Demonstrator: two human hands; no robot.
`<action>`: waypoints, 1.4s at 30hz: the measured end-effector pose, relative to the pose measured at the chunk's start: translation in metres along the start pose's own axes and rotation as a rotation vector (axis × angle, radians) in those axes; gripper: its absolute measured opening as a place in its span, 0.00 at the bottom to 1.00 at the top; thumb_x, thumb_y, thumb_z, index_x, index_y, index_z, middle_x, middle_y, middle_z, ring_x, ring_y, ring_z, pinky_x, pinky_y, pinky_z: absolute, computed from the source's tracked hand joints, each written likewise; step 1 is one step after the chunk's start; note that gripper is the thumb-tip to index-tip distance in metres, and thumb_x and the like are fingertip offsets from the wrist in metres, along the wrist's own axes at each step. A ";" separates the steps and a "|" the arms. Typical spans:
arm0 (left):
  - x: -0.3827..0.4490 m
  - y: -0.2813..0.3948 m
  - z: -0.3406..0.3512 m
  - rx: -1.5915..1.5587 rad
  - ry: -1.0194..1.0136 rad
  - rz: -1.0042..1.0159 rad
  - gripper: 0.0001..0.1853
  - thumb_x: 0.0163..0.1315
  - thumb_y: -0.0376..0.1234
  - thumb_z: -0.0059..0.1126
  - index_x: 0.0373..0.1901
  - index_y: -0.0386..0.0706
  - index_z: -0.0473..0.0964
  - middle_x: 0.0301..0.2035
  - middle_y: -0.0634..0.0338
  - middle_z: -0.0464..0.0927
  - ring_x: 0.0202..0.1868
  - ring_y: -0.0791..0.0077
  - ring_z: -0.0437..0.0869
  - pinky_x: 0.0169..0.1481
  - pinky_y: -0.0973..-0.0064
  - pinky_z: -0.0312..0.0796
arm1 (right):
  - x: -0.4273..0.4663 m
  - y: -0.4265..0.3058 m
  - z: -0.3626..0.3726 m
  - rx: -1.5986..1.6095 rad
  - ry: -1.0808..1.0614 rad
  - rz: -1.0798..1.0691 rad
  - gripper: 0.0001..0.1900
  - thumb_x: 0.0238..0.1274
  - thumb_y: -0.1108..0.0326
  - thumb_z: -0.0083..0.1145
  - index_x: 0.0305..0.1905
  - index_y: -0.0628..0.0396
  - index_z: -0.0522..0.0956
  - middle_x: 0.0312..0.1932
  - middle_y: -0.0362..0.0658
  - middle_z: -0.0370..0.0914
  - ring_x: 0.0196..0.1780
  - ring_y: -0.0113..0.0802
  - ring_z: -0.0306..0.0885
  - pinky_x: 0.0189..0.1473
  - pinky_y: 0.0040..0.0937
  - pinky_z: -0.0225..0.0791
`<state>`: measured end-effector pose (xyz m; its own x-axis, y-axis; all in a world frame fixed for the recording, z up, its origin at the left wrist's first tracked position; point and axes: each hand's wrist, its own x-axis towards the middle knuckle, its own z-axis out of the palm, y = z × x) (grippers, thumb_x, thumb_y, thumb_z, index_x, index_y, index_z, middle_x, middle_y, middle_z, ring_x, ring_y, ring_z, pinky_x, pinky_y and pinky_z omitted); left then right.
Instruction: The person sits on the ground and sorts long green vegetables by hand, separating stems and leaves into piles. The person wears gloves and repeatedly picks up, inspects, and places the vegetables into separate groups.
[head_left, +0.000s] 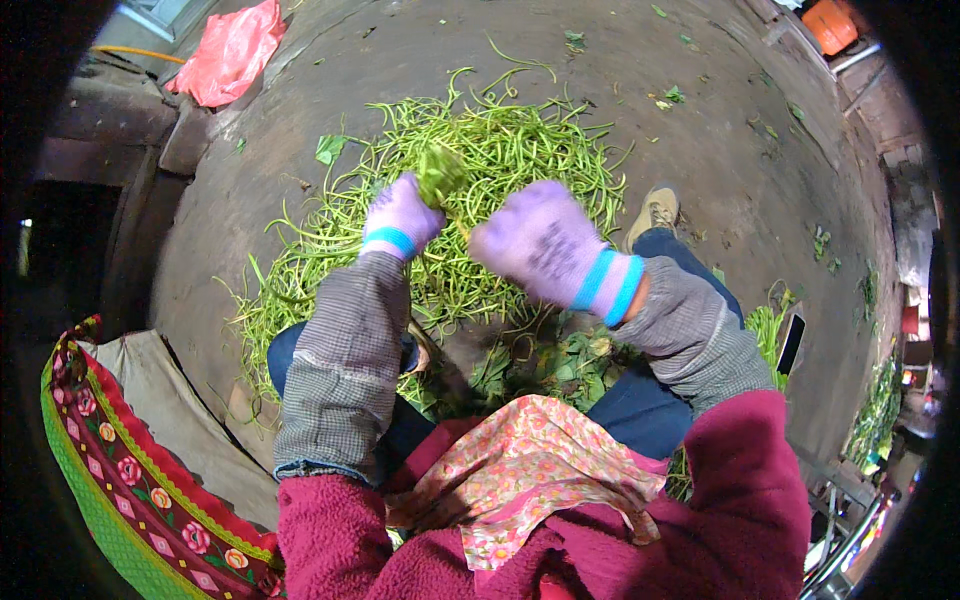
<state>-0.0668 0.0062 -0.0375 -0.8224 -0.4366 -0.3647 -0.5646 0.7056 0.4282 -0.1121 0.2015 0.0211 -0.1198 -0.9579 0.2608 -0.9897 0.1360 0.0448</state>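
Observation:
A wide heap of long green vegetable stems (525, 142) lies on the floor in front of me. Over its left part, my left hand (405, 210), in a lilac glove with a blue cuff stripe, is closed on a bunch of green stems (441, 174), whose upper end is blurred. My right hand (536, 240), gloved alike with two blue stripes, is curled above the heap's right part; the glove hides whether anything is inside. Loose green leaves (577, 367) lie between my legs, below the hands.
A tan shoe (660, 210) of mine rests right of the heap. Further right, a green bundle (765, 330) lies beside a dark flat object (792, 343). A pink plastic bag (236, 52) is at upper left, patterned cloth (135, 480) at lower left, an orange container (830, 26) at upper right.

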 end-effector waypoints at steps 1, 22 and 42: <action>-0.003 0.004 0.014 0.127 0.025 0.063 0.17 0.47 0.35 0.60 0.39 0.38 0.72 0.37 0.44 0.79 0.43 0.53 0.81 0.49 0.63 0.72 | 0.002 -0.007 0.001 0.020 -0.084 -0.012 0.04 0.40 0.64 0.55 0.24 0.45 0.71 0.19 0.35 0.70 0.29 0.33 0.74 0.31 0.34 0.65; -0.078 0.024 0.024 -0.767 -0.589 0.422 0.33 0.43 0.30 0.70 0.53 0.37 0.65 0.45 0.58 0.78 0.46 0.75 0.78 0.54 0.75 0.70 | -0.046 0.074 0.064 1.673 -0.492 0.438 0.23 0.59 0.49 0.57 0.44 0.62 0.77 0.35 0.36 0.79 0.37 0.21 0.73 0.39 0.22 0.68; -0.080 0.012 0.070 0.005 -0.617 0.621 0.24 0.46 0.33 0.61 0.48 0.44 0.70 0.38 0.48 0.78 0.41 0.53 0.80 0.45 0.64 0.72 | -0.032 0.068 0.031 1.419 -0.498 0.490 0.10 0.58 0.63 0.57 0.37 0.60 0.79 0.26 0.34 0.76 0.29 0.20 0.70 0.32 0.21 0.66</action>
<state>-0.0026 0.0885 -0.0611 -0.7953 0.4063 -0.4499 -0.0263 0.7184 0.6952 -0.1784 0.2333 -0.0139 -0.1669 -0.9162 -0.3642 -0.0796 0.3807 -0.9212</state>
